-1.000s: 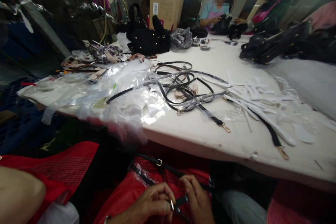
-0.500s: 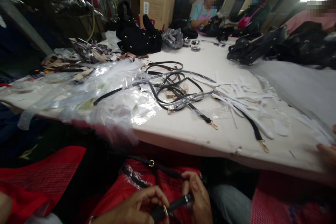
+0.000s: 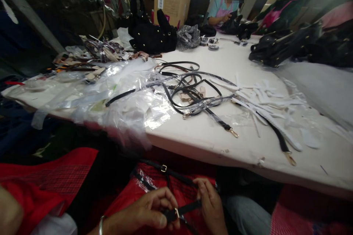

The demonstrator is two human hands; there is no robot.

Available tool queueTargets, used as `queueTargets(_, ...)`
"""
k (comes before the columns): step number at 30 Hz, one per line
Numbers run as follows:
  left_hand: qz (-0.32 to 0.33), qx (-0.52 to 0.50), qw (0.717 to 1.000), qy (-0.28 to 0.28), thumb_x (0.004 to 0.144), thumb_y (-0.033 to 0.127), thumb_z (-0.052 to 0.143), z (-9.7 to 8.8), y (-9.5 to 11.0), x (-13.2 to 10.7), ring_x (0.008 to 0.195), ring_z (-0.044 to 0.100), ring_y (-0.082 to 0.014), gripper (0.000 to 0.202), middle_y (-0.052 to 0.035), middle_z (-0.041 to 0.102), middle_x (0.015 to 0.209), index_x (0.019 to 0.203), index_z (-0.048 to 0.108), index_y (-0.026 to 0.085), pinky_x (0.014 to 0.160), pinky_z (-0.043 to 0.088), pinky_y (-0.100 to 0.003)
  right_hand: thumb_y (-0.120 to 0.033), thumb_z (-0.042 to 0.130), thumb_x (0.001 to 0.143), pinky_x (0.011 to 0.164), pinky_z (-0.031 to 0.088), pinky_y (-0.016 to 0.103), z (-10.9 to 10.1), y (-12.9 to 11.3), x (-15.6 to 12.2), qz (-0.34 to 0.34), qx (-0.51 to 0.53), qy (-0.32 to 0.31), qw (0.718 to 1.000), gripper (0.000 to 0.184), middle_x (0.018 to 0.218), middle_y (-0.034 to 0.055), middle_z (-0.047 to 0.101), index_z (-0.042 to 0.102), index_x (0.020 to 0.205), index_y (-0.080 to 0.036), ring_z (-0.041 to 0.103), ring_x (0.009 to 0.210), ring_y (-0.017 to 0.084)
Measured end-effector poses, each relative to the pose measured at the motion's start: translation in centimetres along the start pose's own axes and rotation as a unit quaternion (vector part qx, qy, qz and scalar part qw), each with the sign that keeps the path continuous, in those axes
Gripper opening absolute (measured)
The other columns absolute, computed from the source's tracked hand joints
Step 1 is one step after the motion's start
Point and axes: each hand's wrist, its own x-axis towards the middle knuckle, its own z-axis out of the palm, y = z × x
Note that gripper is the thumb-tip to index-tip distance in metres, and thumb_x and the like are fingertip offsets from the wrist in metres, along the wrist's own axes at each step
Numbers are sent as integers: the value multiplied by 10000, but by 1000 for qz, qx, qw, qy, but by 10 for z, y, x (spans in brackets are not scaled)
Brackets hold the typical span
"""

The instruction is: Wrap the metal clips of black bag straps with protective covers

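**Black strap (image 3: 189,207) pinched between two hands over a red apron (image 3: 125,194)**

From my end of the head camera, the best lettering I get is on the cardboard box (image 3: 175,0) across the table (image 3: 190,136): a white label (image 3: 160,2) with bar-like marks and some faint print beside it, all too small for me to read.

Down in the lap, below the table's near edge, I have both hands. The left forearm slants in from the bottom, a silver bangle (image 3: 101,225) at the wrist. The left hand (image 3: 151,207) lies nearly flat-backed, fingers curled, thumb and fingers pinching the strap just beside its metal buckle (image 3: 177,213). The right hand (image 3: 211,203) rises from the bottom edge, fingers bent toward the left one, closed on the strap's other side; its thumb is partly hidden from me.

The strap spans the gap between them, passing at the buckle. Another black strap with a gold buckle (image 3: 164,168) lies across the apron, just beyond the hands. More straps (image 3: 190,90) loop on the table among clear plastic (image 3: 132,95).
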Motion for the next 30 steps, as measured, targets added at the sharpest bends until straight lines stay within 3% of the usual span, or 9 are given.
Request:
queueTargets(6, 9, -41, 999, 27, 785, 482, 769, -2, -6, 24, 766, 676, -192, 484, -186, 731, 950, 1047, 609, 108, 713, 450, -264, -542, 444, 947, 635, 399, 275, -7, -19, -5, -42, -60, -116, 991, 387, 787, 11, 674, 685, 1030, -252, 589, 678, 184)
queueTargets(13, 8, -41, 999, 4, 933, 451, 579, 12, 0, 48, 724, 634, -166, 379, -177, 719, 917, 1069, 591, 98, 652, 414, -244, -523, 589, 878, 573, 345, 233, -16, -13, 0, -5, 38, -5, 999, 337, 676, -27, 565, 646, 813, -197, 474, 615, 136)
queueTargets(18, 14, -40, 999, 22, 844, 530, 662, 14, -3, 56, 669, 567, -149, 477, -135, 688, 843, 1033, 584, 99, 622, 371, -243, -537, 597, 870, 567, 338, 224, -14, -5, 0, 8, 67, 13, 998, 359, 634, -48, 478, 622, 799, -186, 423, 599, 121)
queueTargets(23, 14, -42, 997, 67, 796, 480, 693, 22, 1, 57, 637, 533, -146, 417, -105, 679, 762, 963, 580, 115, 622, 345, -254, -557, 614, 852, 556, 333, 219, -14, -4, 2, 14, 94, 35, 995, 385, 612, -54, 457, 608, 795, -176, 398, 578, 109)
queueTargets(30, -8, -44, 999, 25, 857, 410, 621, 14, -3, 56, 602, 540, -131, 353, -134, 686, 835, 1021, 578, 101, 575, 359, -237, -564, 647, 827, 475, 305, 203, -20, -2, 4, 34, 123, 41, 991, 382, 545, -72, 427, 593, 785, -187, 375, 493, 94)
